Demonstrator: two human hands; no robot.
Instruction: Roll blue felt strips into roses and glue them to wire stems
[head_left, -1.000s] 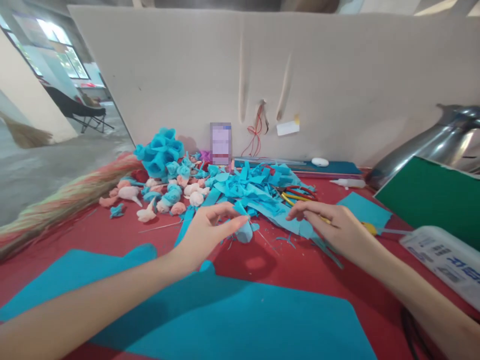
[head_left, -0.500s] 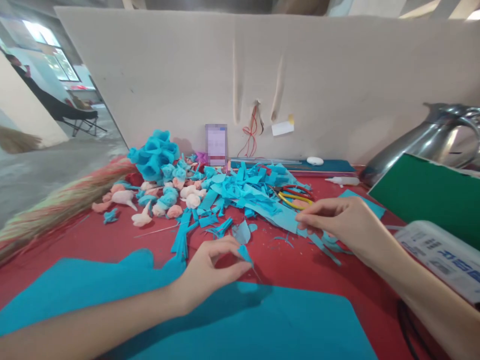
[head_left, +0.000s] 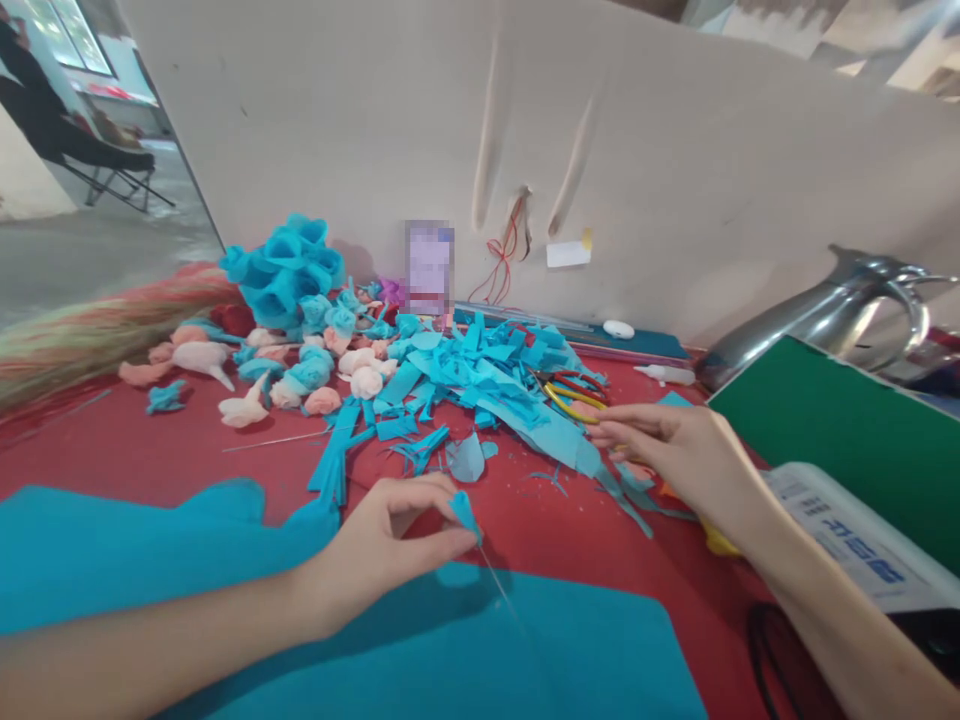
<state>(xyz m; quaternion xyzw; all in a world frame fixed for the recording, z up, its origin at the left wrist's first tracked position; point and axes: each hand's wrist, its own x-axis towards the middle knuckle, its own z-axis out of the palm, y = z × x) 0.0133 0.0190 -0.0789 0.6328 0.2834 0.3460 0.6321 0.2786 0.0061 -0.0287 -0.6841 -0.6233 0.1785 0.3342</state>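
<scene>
My left hand (head_left: 397,535) is closed in a pinch on a small folded piece of blue crepe paper (head_left: 466,514). A thin wire (head_left: 498,580) slants down from this piece over the large blue sheet (head_left: 585,640). My right hand (head_left: 667,450) is stretched out with its fingers loosely apart. Its fingertips are right by the yellow handle of a pliers-like tool (head_left: 574,398) with red and yellow handles; whether they touch it I cannot tell. Beneath them lies a heap of cut blue crepe paper strips (head_left: 487,370).
Blue paper flowers (head_left: 289,270) and several small pink, white and blue rosettes (head_left: 322,368) lie at left. A glue bottle (head_left: 666,374), a steel jug (head_left: 810,310), a green board (head_left: 817,420) and a white box (head_left: 832,540) stand right. A grey panel (head_left: 360,120) rises behind.
The view has tilted and shifted. My right hand has come closer to the tool's yellow handle. My left hand keeps its pinch on the blue paper, and more of the wire shows.
</scene>
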